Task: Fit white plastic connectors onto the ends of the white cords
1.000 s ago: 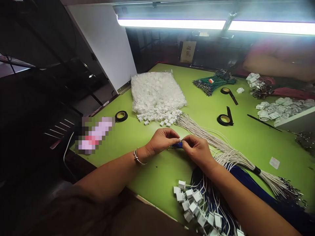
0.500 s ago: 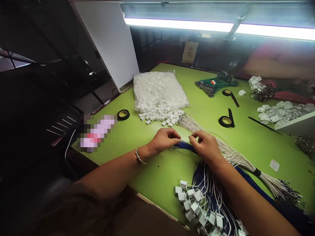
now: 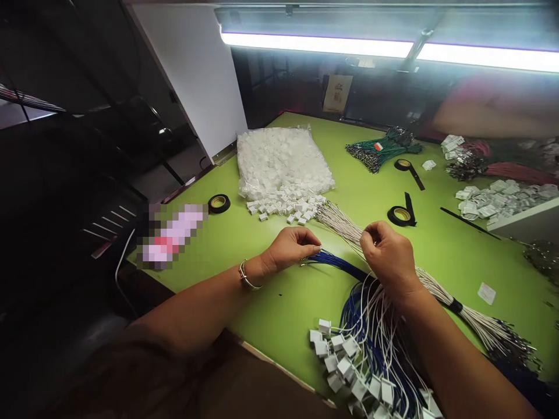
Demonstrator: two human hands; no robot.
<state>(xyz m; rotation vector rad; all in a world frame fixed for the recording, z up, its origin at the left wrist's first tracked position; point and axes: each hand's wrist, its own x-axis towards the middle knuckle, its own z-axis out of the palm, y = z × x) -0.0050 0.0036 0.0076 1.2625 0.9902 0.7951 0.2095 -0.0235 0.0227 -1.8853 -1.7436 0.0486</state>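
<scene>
Grip of the left hand [image 3: 290, 247] is pinched tight on the tips of the blue wires [image 3: 338, 263], which run right and down. The right hand [image 3: 388, 256] grip pinches the white wires [image 3: 432, 282]. They lie slanted, far-left to near-right, on the surface [image 3: 271, 308].

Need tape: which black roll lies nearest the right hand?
The tape roll just beyond the right hand; the left roll and the back roll lie farther.

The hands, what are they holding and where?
The left hand pinches the blue wires by their tips; the right hand seems to pinch a white wire near its end.
</scene>
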